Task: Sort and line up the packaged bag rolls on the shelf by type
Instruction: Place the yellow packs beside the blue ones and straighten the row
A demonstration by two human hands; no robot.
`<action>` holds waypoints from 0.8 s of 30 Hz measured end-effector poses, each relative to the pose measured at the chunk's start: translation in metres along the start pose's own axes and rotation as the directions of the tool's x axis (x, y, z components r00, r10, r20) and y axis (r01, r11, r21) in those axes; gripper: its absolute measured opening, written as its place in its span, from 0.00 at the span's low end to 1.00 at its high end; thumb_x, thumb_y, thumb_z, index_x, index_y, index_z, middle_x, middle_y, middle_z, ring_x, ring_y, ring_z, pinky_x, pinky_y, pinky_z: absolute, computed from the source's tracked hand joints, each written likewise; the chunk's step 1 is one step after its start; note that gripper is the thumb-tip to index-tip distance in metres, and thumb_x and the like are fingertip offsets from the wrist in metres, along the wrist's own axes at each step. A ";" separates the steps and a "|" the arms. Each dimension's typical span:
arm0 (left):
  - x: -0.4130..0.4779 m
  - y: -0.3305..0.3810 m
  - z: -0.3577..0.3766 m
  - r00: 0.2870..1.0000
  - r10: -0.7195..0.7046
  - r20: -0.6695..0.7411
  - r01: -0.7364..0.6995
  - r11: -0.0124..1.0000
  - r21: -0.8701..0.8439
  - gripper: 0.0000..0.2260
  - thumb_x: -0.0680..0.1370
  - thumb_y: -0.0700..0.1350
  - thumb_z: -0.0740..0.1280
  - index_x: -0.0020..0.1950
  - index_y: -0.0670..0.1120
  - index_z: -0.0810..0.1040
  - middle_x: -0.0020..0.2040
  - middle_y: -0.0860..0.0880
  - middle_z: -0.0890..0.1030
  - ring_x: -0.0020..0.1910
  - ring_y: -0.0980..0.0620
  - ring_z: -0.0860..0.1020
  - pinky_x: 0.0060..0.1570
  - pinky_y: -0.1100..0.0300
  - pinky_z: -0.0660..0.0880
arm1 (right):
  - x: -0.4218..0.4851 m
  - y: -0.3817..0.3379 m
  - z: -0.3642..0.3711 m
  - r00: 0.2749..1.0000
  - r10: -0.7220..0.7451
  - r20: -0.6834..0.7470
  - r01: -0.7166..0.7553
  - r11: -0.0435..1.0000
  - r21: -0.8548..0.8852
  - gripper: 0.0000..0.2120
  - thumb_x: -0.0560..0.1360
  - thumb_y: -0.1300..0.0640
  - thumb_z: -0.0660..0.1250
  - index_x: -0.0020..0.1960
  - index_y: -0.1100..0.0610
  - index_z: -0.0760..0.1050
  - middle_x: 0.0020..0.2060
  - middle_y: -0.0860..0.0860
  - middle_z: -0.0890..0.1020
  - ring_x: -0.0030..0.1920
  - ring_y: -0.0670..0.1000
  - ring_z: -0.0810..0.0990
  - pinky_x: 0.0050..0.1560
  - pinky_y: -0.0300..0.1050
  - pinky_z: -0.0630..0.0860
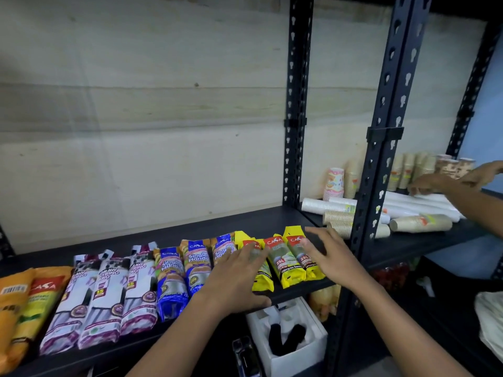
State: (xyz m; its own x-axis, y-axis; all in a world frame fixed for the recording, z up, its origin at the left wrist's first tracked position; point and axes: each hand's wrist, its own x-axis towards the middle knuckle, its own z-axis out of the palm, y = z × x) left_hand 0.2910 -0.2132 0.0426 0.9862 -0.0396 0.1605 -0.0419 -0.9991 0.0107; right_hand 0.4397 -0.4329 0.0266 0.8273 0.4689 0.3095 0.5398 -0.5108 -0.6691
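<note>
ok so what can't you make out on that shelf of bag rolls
All head view:
- leftmost yellow roll: label mostly under the left hand.
- third blue roll: lower half hidden by the same hand.
- orange pack: cut off by the left frame edge.
- right hand: contact with the rightmost yellow roll unclear, motion blur.
- small print: too blurred.

Of the person only the two arms show. The left hand (236, 270) and the right hand (333, 257) are bare. The left forearm (174, 341) and the right forearm (402, 330) are also bare, from the wrist down to the bottom edge. Both forearms are slim and smooth. The fingers (321, 234) are long and thin; their tips are blurred, so the nails cannot be told.
</note>
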 end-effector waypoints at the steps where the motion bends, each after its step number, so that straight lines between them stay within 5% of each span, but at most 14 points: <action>1: 0.000 -0.001 -0.001 1.000 -0.006 0.021 0.005 1.000 0.031 0.45 0.72 0.66 0.68 0.80 0.56 0.46 0.81 0.48 0.49 0.78 0.44 0.54 0.76 0.46 0.48 | 0.004 -0.003 -0.002 0.999 0.003 0.052 -0.003 1.000 0.010 0.27 0.78 0.33 0.56 0.74 0.41 0.64 0.70 0.42 0.66 0.70 0.38 0.58 0.67 0.41 0.57; 5: 0.003 -0.003 0.005 1.000 0.010 0.012 -0.012 0.993 0.121 0.36 0.76 0.60 0.64 0.80 0.53 0.53 0.80 0.46 0.55 0.75 0.44 0.61 0.76 0.44 0.48 | 0.013 -0.011 0.001 0.956 -0.006 0.292 -0.006 0.999 0.039 0.31 0.77 0.29 0.52 0.77 0.36 0.55 0.77 0.41 0.58 0.73 0.39 0.57 0.72 0.45 0.57; 8: 0.004 -0.002 0.011 0.999 0.000 -0.045 0.005 0.993 0.114 0.31 0.77 0.56 0.64 0.78 0.53 0.58 0.78 0.47 0.60 0.73 0.44 0.66 0.76 0.45 0.50 | 0.014 -0.012 0.014 0.933 -0.046 0.357 0.052 0.999 -0.009 0.32 0.74 0.25 0.51 0.76 0.31 0.52 0.79 0.39 0.53 0.78 0.40 0.47 0.77 0.54 0.52; 16: 0.008 0.012 0.022 0.985 -0.040 -0.169 0.052 0.996 0.067 0.29 0.75 0.58 0.66 0.75 0.54 0.65 0.71 0.49 0.69 0.66 0.44 0.71 0.70 0.49 0.63 | 0.010 -0.014 0.026 0.928 -0.084 0.362 0.179 0.955 -0.236 0.31 0.73 0.24 0.49 0.74 0.28 0.47 0.78 0.35 0.49 0.77 0.40 0.39 0.76 0.57 0.52; 24: 0.012 0.012 0.027 0.985 -0.087 -0.150 0.101 0.990 0.093 0.42 0.72 0.66 0.67 0.79 0.57 0.50 0.74 0.47 0.61 0.70 0.43 0.64 0.68 0.47 0.64 | 0.003 -0.014 0.035 0.961 -0.161 0.223 0.232 0.911 -0.342 0.30 0.78 0.30 0.49 0.77 0.34 0.51 0.78 0.35 0.53 0.78 0.41 0.44 0.72 0.56 0.62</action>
State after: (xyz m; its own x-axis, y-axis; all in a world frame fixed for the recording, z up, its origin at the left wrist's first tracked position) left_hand 0.3066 -0.2265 0.0176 0.9511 0.0501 0.3048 0.0734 -0.9952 -0.0653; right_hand 0.4294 -0.3997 0.0133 0.6736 0.6939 0.2546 0.7367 -0.6028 -0.3064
